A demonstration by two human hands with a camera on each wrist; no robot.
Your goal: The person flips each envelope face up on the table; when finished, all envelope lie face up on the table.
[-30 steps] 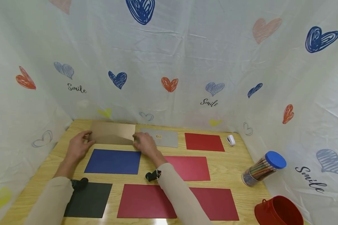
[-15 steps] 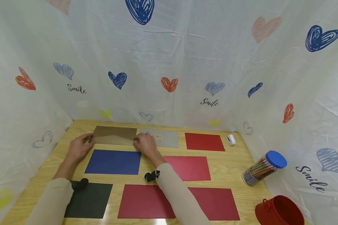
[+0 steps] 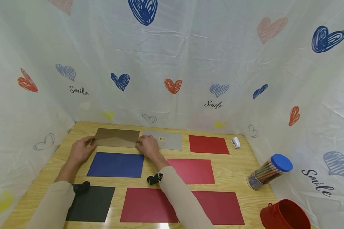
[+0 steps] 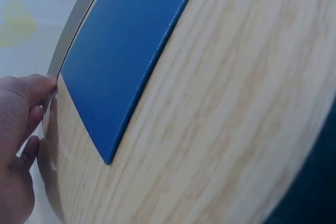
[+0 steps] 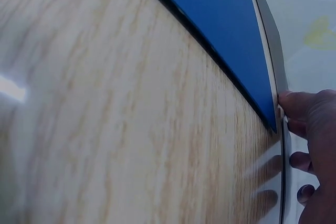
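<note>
A flat golden-brown rectangular card [image 3: 117, 137] lies at the back left of the table, its upper part darker than its lower part. My left hand [image 3: 81, 150] pinches its left edge near the front corner. At the right edge, my right hand [image 3: 149, 147] pinches it between thumb and fingers, partly overlapping the grey card [image 3: 172, 141] beside it. Just in front lies a blue card [image 3: 115, 164]. Seen from the left wrist, the brown card's edge [image 4: 65, 45] runs along the blue one. The right wrist view shows my right thumb [image 5: 294, 103] on that edge.
Nearer me lie a black card [image 3: 91, 203], two dark red cards [image 3: 146, 205] and a pink-red card [image 3: 193, 171]. A red card [image 3: 209, 144] and white stapler [image 3: 235, 142] sit back right. A blue-lidded pencil jar [image 3: 266, 171] and red bucket [image 3: 275, 216] stand right.
The brown card, tilted up a second ago, has come down flat and shifted slightly right. Both hands stay at its edges, almost still over the last half second.
</note>
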